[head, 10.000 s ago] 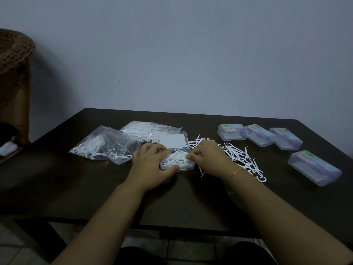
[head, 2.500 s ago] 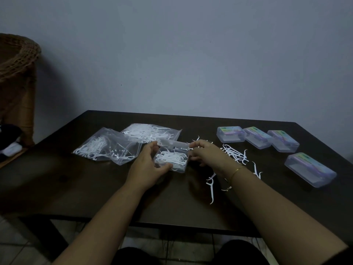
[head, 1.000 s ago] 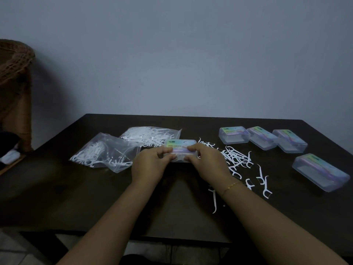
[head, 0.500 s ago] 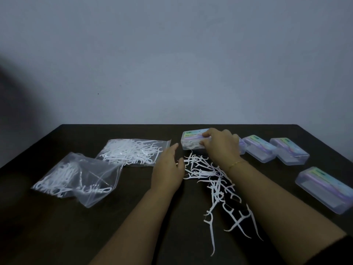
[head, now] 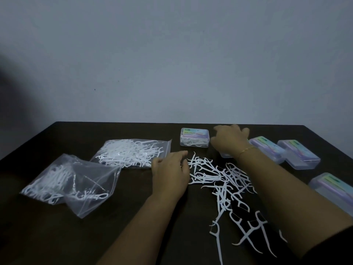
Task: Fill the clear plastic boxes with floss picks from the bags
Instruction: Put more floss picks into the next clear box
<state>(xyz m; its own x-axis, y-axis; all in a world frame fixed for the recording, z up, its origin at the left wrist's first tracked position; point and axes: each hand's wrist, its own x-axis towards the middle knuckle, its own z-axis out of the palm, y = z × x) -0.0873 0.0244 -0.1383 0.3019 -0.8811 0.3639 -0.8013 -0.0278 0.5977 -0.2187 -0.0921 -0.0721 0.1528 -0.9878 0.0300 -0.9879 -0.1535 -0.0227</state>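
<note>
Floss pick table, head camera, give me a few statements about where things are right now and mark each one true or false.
1. The filled box sits closed at the far side of the table. True.
2. The left hand grips a bag. False: it lies open on the table beside the loose floss picks.
3. Two bags of picks lie left of the left hand: the near bag and the far bag. True.
4. The right hand holds the filled box. False: it reaches over another box, apart from the filled one.
5. The loose picks are stacked neatly. False: they lie scattered.
</note>
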